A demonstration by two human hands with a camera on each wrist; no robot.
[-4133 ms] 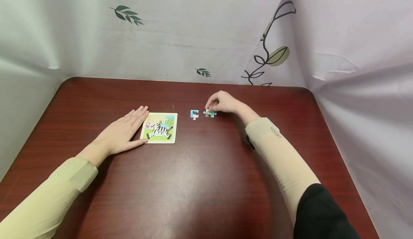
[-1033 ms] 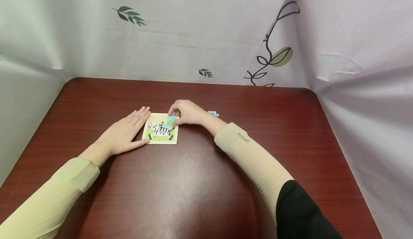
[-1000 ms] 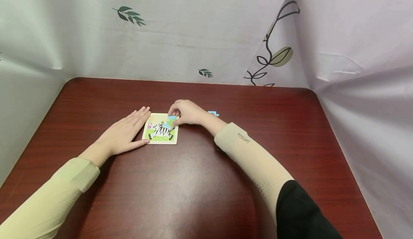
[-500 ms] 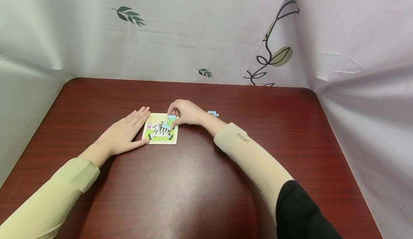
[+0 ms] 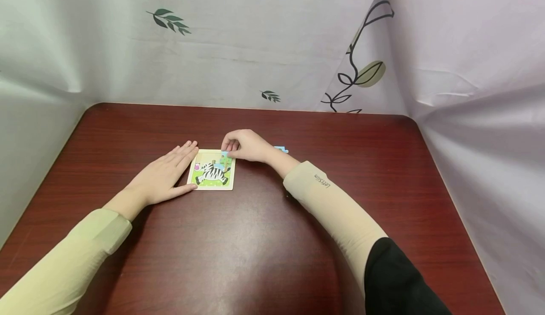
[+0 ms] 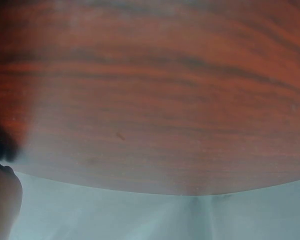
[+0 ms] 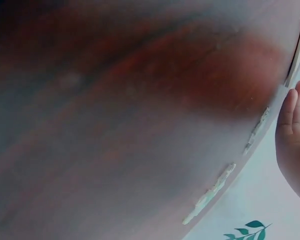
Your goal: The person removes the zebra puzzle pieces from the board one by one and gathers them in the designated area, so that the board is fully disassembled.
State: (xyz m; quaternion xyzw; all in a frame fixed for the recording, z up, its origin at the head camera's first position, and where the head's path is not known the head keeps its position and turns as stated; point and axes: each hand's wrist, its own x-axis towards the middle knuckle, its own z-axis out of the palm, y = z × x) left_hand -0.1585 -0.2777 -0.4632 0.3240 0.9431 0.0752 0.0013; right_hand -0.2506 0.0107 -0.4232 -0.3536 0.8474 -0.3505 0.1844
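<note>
A white cloth with dark green leaf prints (image 5: 238,45) hangs beyond both hands. In front of it spreads the dark red-brown, wood-grained surface (image 5: 255,249), rounded at its far corners. A pale green sleeve (image 5: 72,253) covers the left arm; a beige one (image 5: 336,201) covers the right forearm.

The left hand (image 5: 157,175) lies flat, fingers straight and thumb spread, its tips touching the left side of the board and grasping nothing. The right hand (image 5: 249,145) curls over the opposite far corner, thumb and fingertips pinching.

Between the two hands lies the square, pale-rimmed puzzle board (image 5: 213,189), bearing a black-and-white zebra picture (image 5: 210,173); being square, it shows no long axis. The small blue-and-green puzzle piece (image 5: 224,153) in the right hand's pinch is at that corner; whether it sits flush I cannot tell. A light-blue loose piece (image 5: 281,148) lies just behind the right wrist, well apart from the left hand, so the right is nearer.
</note>
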